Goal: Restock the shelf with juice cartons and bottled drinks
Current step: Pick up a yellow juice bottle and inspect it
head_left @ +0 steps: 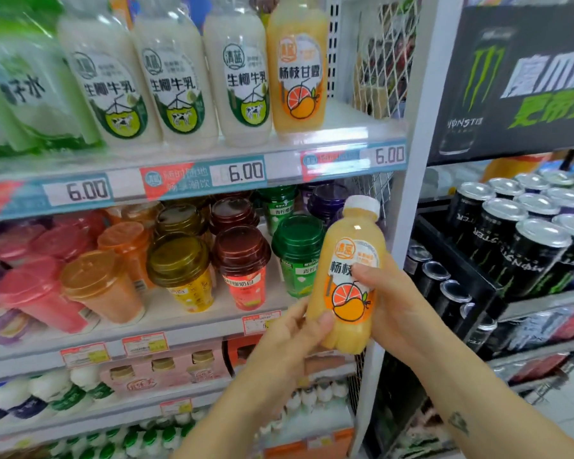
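We hold a clear plastic bottle of orange-yellow juice with a white screw cap (348, 276) in both hands. It is upright, leaning slightly to the right, in front of the right end of the middle shelf. Our left hand (289, 339) cups its lower part from the left. The left thumb (323, 321) presses on the front just beside the round orange-fruit label, and the other fingers curl behind the bottle, out of sight. Our right hand (398, 306) wraps the middle from the right, with the right thumb (362, 271) laid over the label and the remaining fingers hidden behind. Both hands are closed firmly around the bottle, and the cap stands free above them.

On the top white metal shelf (193, 180), a matching orange juice bottle (297, 67) stands at the right end of the row. It is just beside the nearest of three white milk-drink bottles with green cow labels (176, 77) and apart from the white wire mesh side panel (381, 54). Price strips reading 6.00 (246, 172) run along the shelf's front edge.

The middle shelf carries plastic drink cups with domed coloured lids (179, 270) in red, orange, olive, dark red, green and purple. Lower shelves hold small white bottles (30, 395).

Right of the white upright post (408, 193), black cans with silver tops (527, 246) sit packed together under a black sign with a green claw mark (511, 77).
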